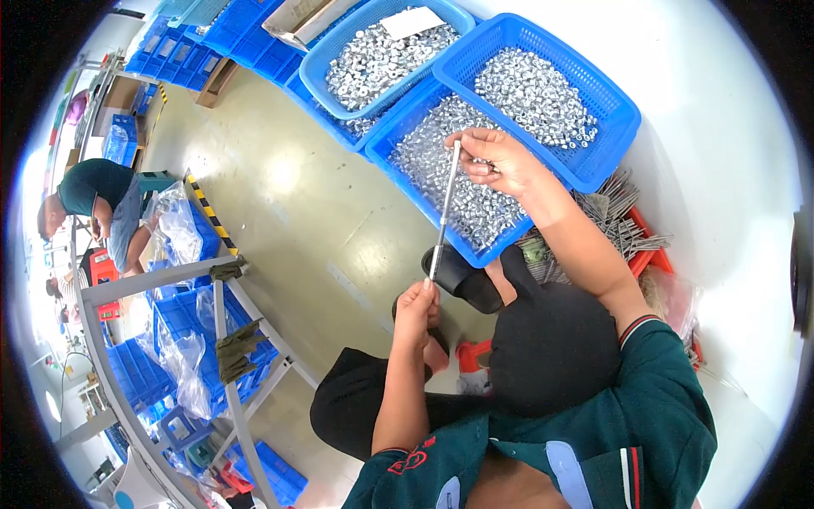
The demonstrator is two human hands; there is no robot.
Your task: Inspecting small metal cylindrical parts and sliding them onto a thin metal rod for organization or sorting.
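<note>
A slim metal rod (446, 204) slants between my two hands, with a thicker, threaded-looking stretch toward its lower end. My left hand (414, 312) is closed around that lower end, above my lap. The upper end is pinched between the thumb and fingers of my right hand (500, 161). My right hand is over a blue basket (421, 202) full of small shiny metal pieces. Whether its curled fingers also hold a small piece, I cannot make out. A second blue basket (623, 127), holding nut-like metal parts, overlaps the first one's far right side.
A light-blue basket (309, 85) of metal parts, with a white card (412, 23), stands farther left. Many thin metal rods (623, 225) lie in a red crate (649, 254) by my right forearm. A metal frame (161, 280) and a bent-over person (97, 191) are at left.
</note>
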